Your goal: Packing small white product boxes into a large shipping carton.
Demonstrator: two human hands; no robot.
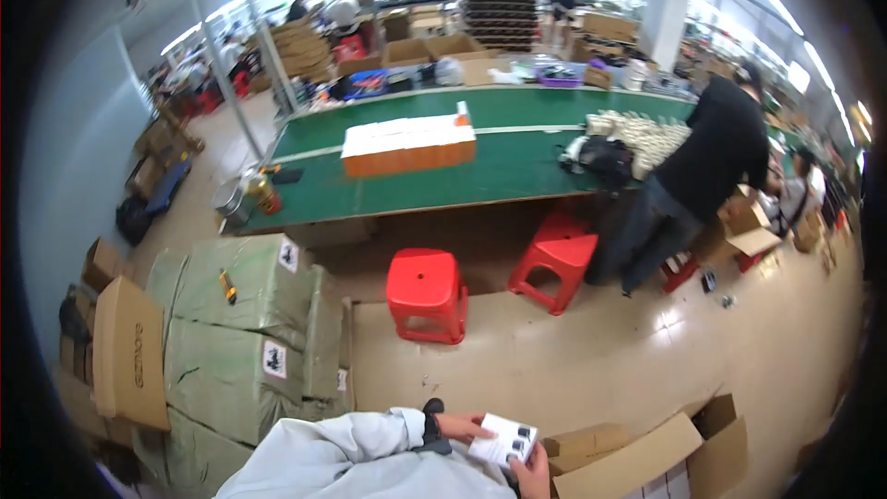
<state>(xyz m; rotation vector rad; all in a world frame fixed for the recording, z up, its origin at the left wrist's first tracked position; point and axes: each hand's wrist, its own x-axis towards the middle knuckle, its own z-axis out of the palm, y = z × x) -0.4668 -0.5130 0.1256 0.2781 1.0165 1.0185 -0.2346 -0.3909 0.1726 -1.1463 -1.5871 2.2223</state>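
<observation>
A small white box [495, 444] with dark pictures printed on its face is held between my two hands at the lower middle. My left hand [462, 427] grips its left edge, fingers closed round it. On the lower right edge, my right hand [530, 473] has its fingers closed on the same box. Just to the right stands an open cardboard carton [637, 464], flaps raised, with white boxes [672, 482] partly visible inside.
Green-wrapped cartons [226, 360] are stacked at left, a yellow cutter [227, 286] on top. Red stools [425, 291] stand before the green table [319, 189], which bears a block of white-and-orange boxes [407, 148]. A person in black [711, 143] bends over at right.
</observation>
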